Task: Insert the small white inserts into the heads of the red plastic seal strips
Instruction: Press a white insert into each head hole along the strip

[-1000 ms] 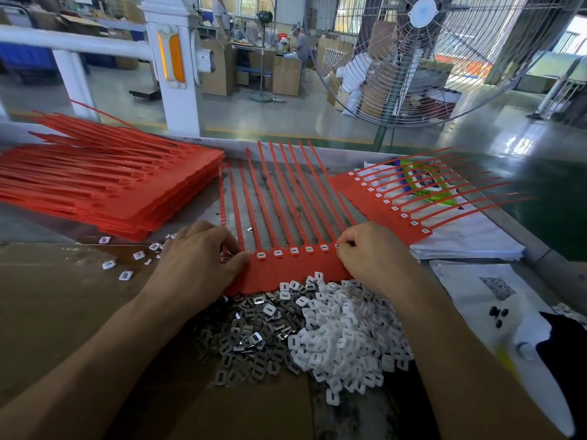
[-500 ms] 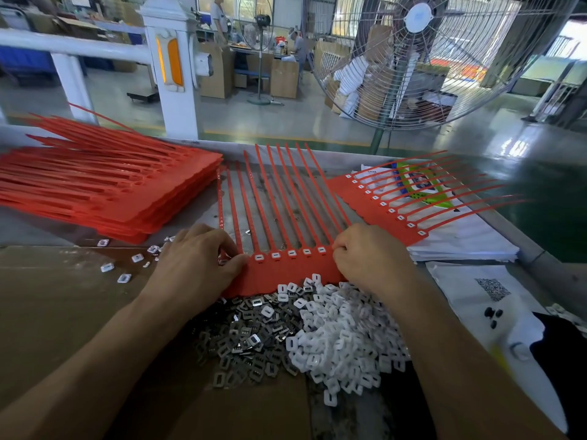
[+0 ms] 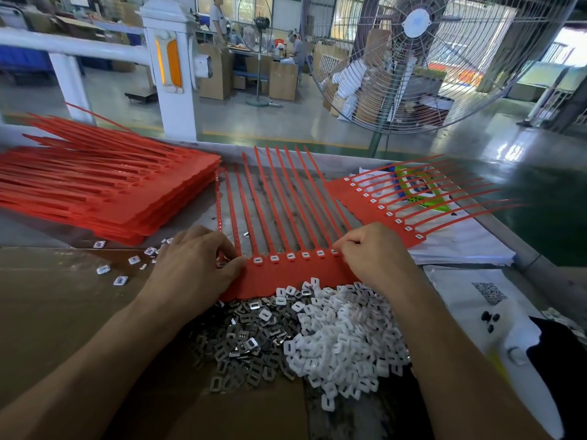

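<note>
Nearest you, low in the centre of the frame, lie two heaps: grey metal clips [image 3: 235, 341] to the left and the white inserts [image 3: 343, 341] to the right, spilling over the cardboard [image 3: 57, 312] that covers this side of the tabletop [image 3: 203, 214].

Just above the heaps sits the red sheet [image 3: 295, 274] of joined seal strips you are working on, its tails fanning toward the top of the frame. Six heads along its upper edge already show white inserts. Your left hand [image 3: 190, 265] rests on the sheet's left end, fingers curled down over the leftmost heads; whether that grip pinches an insert or only pins the sheet is hidden under the knuckles. Your right hand [image 3: 374, 255] is curled at the right end, fingertips pressed together at a head there, likely seating an insert, though the piece itself is not visible.

So you appear to be mid-row on this sheet. The heads under both hands probably remain to be filled. Next you would need a fresh insert from the white heap, turned flat and pressed squarely into an empty head while the other hand keeps the sheet from sliding.

A few loose inserts [image 3: 120, 274] lie left of centre. Farther up, a stack [image 3: 104, 192] of red sheets sits at the left, and a filled sheet [image 3: 381, 204] lies on papers [image 3: 460, 246] at the right. Beyond the tabletop stands a large fan [image 3: 416, 58].
</note>
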A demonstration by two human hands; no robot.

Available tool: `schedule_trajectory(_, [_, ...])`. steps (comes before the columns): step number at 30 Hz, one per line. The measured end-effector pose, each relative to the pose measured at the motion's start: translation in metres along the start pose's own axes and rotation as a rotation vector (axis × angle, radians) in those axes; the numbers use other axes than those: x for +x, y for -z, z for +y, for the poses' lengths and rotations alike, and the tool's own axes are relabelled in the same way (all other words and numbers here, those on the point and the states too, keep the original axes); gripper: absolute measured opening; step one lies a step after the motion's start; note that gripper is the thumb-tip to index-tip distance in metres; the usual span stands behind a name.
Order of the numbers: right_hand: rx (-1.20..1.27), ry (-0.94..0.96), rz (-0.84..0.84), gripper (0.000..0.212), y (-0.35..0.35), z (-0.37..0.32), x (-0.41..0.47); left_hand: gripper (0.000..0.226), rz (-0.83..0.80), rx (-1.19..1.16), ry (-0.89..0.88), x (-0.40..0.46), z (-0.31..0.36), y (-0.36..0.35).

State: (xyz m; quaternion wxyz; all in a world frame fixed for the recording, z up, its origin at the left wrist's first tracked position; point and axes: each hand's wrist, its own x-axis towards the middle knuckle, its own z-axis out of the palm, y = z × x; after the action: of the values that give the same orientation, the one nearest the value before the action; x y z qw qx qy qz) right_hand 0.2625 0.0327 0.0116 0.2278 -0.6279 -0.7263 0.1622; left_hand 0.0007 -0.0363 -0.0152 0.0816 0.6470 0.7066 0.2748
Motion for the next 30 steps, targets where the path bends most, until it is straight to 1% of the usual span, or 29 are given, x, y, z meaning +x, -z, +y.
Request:
schedule_trajectory(6, [-0.032, -0.015, -0.066, 0.023, -0.002, 0.002, 0.003, 0.02, -0.012, 0.012, 0.003, 0.0, 0.0, 0.0])
schedule_trajectory(11, [-0.098, 0.005, -0.067, 0.028, -0.003, 0.001, 0.005, 0.016, -0.004, 0.002, -0.004, 0.001, 0.001, 0.001])
schedule_trajectory(15, [-0.158, 0.009, -0.076, 0.033, -0.005, 0.0, 0.005, 0.017, -0.009, -0.001, 0.001, 0.0, 0.001, 0.001])
schedule_trajectory(19, [-0.166, 0.001, -0.114, 0.032, -0.004, -0.001, 0.007, 0.017, -0.011, 0.001, 0.004, 0.0, 0.001, 0.002])
schedule_trajectory(22, [-0.161, 0.038, -0.12, 0.033, -0.003, 0.0, 0.003, 0.015, -0.005, -0.007, 0.001, 0.0, 0.002, 0.001])
schedule_trajectory(25, [-0.166, 0.113, -0.093, 0.029, -0.001, -0.002, -0.003, 0.014, -0.007, -0.006, 0.005, 0.0, 0.002, 0.001])
schedule_trajectory(27, [-0.099, 0.157, -0.085, 0.025, 0.001, -0.006, -0.009, 0.015, -0.014, -0.008, 0.007, 0.001, 0.002, 0.002])
schedule_trajectory(28, [-0.056, 0.182, -0.101, 0.021, 0.002, -0.006, -0.012, 0.015, -0.017, -0.009, 0.005, 0.001, 0.002, 0.002])
schedule_trajectory(30, [-0.013, 0.204, -0.189, 0.014, 0.002, -0.008, -0.016, 0.015, -0.015, -0.008, 0.001, 0.0, 0.002, 0.001])
